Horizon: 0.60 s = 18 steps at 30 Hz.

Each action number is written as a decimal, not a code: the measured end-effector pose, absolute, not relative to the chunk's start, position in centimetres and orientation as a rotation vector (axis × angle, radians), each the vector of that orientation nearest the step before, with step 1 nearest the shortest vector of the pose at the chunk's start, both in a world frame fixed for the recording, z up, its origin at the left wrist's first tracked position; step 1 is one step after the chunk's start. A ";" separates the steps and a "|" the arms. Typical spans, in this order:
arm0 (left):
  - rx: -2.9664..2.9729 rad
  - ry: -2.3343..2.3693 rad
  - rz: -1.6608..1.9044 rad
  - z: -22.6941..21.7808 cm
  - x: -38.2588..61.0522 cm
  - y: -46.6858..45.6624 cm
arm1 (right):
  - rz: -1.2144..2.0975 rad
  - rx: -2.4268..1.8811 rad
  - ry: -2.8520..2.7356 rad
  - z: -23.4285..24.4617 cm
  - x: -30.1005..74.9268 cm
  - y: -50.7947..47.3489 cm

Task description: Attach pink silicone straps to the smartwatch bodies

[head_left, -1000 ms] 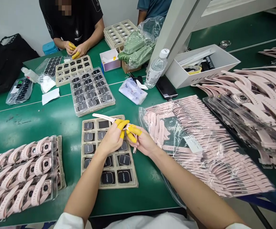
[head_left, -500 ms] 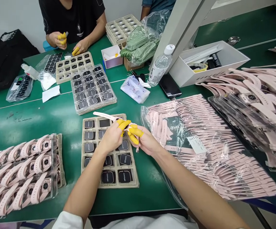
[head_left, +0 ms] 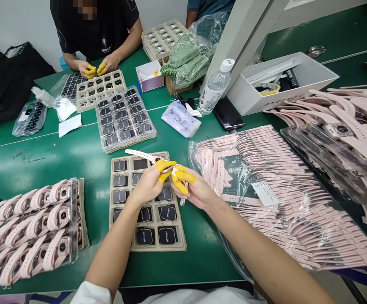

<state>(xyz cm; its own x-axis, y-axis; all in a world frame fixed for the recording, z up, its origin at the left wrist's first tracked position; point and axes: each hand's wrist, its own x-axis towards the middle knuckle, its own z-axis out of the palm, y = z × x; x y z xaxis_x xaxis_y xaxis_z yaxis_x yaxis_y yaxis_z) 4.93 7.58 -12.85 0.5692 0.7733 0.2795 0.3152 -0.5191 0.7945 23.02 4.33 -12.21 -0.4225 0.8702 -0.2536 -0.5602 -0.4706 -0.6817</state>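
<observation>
Left hand and right hand are together, and I have both pinching a pale pink strap between yellow finger cots. The strap sits right over a pulp tray, its long end pointing up and left, its short end dangling just past my right hand. Black square pads fill the tray's pockets, with a few under my hands. To my left, watches with pink straps lie in a clear tray. To my right, there's a bag of pink straps. Across the green table, a co-worker's hands are together, also in yellow cots.
</observation>
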 end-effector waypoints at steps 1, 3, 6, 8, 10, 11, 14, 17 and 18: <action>2.061 0.863 0.850 -12.8 5.1 7.5 | 1.976 -0.759 -0.630 -12.2 23.1 4.4; 1.970 0.877 0.897 -12.6 5.5 7.5 | 1.932 -0.800 -0.637 -12.1 23.1 4.4; 1.604 0.869 0.940 -12.6 6.0 7.3 | 1.868 -0.838 -0.745 -12.1 23.1 4.2; 1.265 0.789 0.955 -12.5 5.9 7.2 | 1.857 -0.818 -0.815 -12.0 23.2 3.8; 1.011 0.685 0.952 -12.3 5.4 7.0 | 1.867 -0.784 -0.848 -11.9 23.2 3.5; 0.940 0.643 0.931 -12.2 5.1 6.9 | 1.873 -0.776 -0.854 -11.9 23.2 3.4; 0.845 0.577 0.807 -11.9 4.3 6.6 | 1.867 -0.795 -0.844 -12.1 23.3 3.3; 0.787 0.573 0.749 -11.6 4.2 6.4 | 1.867 -0.809 -0.833 -12.4 23.3 3.3; 0.770 0.564 0.753 -11.5 4.4 6.4 | 1.870 -0.808 -0.830 -12.4 23.3 3.4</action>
<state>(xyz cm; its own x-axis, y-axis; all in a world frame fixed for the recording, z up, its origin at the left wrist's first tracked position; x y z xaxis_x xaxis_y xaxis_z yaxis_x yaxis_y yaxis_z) 4.36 6.43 -11.47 0.6091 0.7725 -0.1794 -0.3890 0.4882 0.7812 23.26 3.36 -12.44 -0.3741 0.9075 -0.1912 -0.4674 -0.3626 -0.8063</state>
